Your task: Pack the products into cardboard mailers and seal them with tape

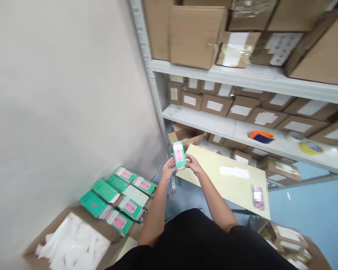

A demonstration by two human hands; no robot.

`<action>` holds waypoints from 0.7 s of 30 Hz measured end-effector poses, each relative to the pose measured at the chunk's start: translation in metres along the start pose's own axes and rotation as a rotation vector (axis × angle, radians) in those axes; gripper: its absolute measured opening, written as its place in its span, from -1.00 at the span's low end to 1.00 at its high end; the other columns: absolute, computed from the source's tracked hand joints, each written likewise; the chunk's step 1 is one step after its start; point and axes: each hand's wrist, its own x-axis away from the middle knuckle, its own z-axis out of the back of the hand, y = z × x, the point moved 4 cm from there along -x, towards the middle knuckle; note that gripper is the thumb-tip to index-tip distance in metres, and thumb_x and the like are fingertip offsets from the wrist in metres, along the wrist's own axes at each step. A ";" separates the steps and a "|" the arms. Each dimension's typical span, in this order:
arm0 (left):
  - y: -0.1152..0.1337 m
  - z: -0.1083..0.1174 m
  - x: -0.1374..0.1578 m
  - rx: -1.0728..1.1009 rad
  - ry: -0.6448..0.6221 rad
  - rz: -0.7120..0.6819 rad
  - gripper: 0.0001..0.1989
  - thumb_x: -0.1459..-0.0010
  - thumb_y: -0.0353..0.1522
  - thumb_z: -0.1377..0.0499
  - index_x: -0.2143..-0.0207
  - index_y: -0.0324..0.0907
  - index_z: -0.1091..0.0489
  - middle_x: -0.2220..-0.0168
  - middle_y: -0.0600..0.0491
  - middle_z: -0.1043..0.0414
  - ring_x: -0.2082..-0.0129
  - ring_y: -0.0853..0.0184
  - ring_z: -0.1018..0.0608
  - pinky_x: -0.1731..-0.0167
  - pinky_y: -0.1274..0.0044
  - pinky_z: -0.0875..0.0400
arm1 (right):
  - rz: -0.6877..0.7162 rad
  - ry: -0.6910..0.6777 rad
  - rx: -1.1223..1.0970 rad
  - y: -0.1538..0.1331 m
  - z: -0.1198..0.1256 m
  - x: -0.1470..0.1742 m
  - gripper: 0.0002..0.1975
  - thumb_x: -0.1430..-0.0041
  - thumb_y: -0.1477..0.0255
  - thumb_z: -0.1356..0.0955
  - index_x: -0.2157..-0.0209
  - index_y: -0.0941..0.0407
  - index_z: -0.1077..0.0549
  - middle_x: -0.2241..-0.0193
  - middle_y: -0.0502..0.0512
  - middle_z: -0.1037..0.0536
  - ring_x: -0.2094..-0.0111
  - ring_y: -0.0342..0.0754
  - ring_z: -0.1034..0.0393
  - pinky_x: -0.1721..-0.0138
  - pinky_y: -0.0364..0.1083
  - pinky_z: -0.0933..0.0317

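Observation:
Between my two hands is a small green box (179, 162) with a pink picture on its front, held upright in front of the shelf. My left hand (168, 170) grips its left edge near the bottom. On the other side, my right hand (193, 164) has its fingers closed on the right edge. To the lower left lie several similar green boxes (94, 203) in rows, some showing the same pink picture. Just right of my right hand is a pale yellow table (205, 161).
A metal shelf (202, 118) full of brown cartons spans the right side. An orange and blue ring (261, 136) and tape rolls (311, 147) sit on it. At lower left stands a carton with white plastic wrapping (73, 243). A power strip (173, 183) lies on the blue floor.

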 end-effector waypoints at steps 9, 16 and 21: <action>-0.099 -0.172 -0.019 -0.141 -0.218 0.205 -0.24 0.35 -0.49 -0.49 -0.05 -0.23 -0.58 -0.11 -0.21 -0.58 -0.11 0.03 -0.58 -0.17 0.16 -0.44 | -0.033 0.302 -0.126 0.029 0.193 0.047 -0.25 0.32 0.55 -0.48 -0.06 -0.06 -0.55 -0.06 0.13 -0.51 0.10 0.04 -0.43 0.15 0.01 -0.42; -0.156 -0.220 -0.036 -0.155 -0.275 0.314 -0.27 0.35 -0.53 -0.45 -0.02 -0.21 -0.60 -0.12 -0.18 -0.58 -0.09 0.07 -0.59 -0.15 0.20 -0.45 | -0.102 0.441 -0.193 0.070 0.249 0.050 -0.25 0.32 0.51 -0.46 -0.06 -0.05 -0.53 -0.09 0.13 -0.52 0.05 0.07 -0.46 0.19 -0.05 -0.39; -0.193 -0.221 -0.061 -0.182 -0.309 0.384 -0.31 0.33 -0.52 -0.44 0.00 -0.24 -0.61 -0.08 -0.19 -0.61 -0.11 0.00 -0.59 -0.15 0.16 -0.42 | -0.195 0.526 -0.266 0.109 0.255 0.031 -0.26 0.34 0.53 -0.43 -0.03 -0.03 -0.52 -0.12 0.13 -0.54 0.07 0.06 -0.49 0.21 -0.07 -0.36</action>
